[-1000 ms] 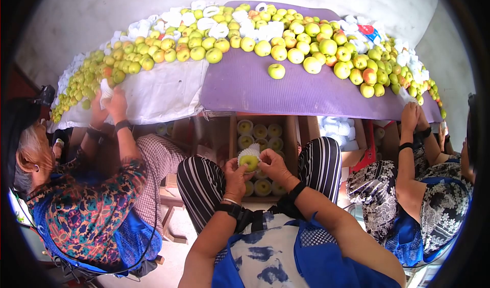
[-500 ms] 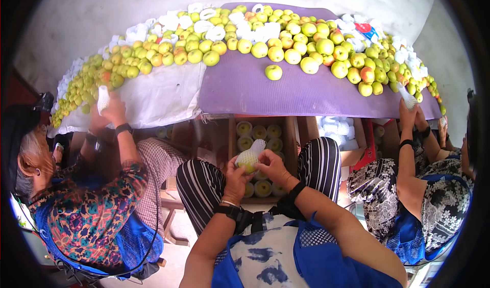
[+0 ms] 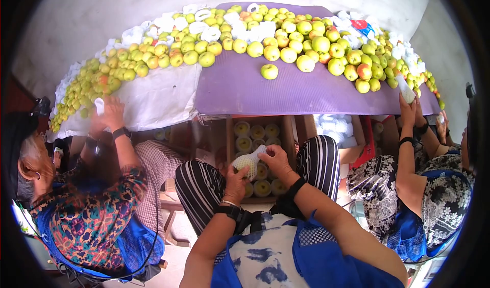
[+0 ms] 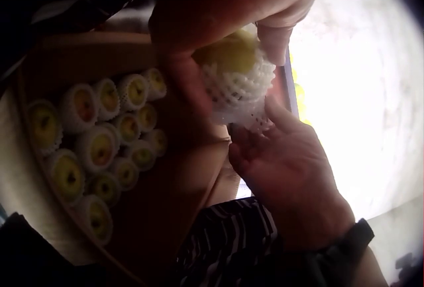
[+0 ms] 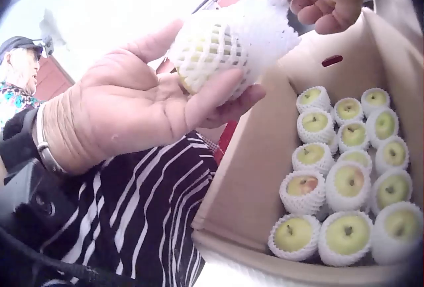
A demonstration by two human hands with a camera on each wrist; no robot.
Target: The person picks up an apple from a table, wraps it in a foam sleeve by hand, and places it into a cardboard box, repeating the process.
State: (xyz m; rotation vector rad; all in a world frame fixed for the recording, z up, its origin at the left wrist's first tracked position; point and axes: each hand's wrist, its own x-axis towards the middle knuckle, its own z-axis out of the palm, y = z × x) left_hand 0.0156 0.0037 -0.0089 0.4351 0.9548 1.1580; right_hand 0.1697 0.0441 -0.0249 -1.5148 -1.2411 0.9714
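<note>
A green apple (image 4: pixel 232 52) sits inside a white foam net sleeve (image 5: pixel 215 52), which covers most of it. My left hand (image 3: pixel 236 185) holds the sleeved apple from below, fingers and thumb curled round it. With thumb and fingers my right hand (image 3: pixel 277 163) pinches the loose, narrow end of the sleeve, which points up and to the right in the head view. Below both hands stands a cardboard box (image 5: pixel 245 188) with rows of green apples (image 5: pixel 348 232) in foam nets, their stem ends showing.
Loose apples (image 3: pixel 304 63) and white foam nets are heaped along the table, over a purple mat (image 3: pixel 240 91) and a white cloth (image 3: pixel 158 91). Another box (image 3: pixel 357 135) with foam nets stands to the right. People (image 3: pixel 87 221) sit close on both sides, handling apples.
The sleeve has gone from partly over the apple, with its green face bare, to round most of it. My right hand has moved up to the sleeve's loose end.
</note>
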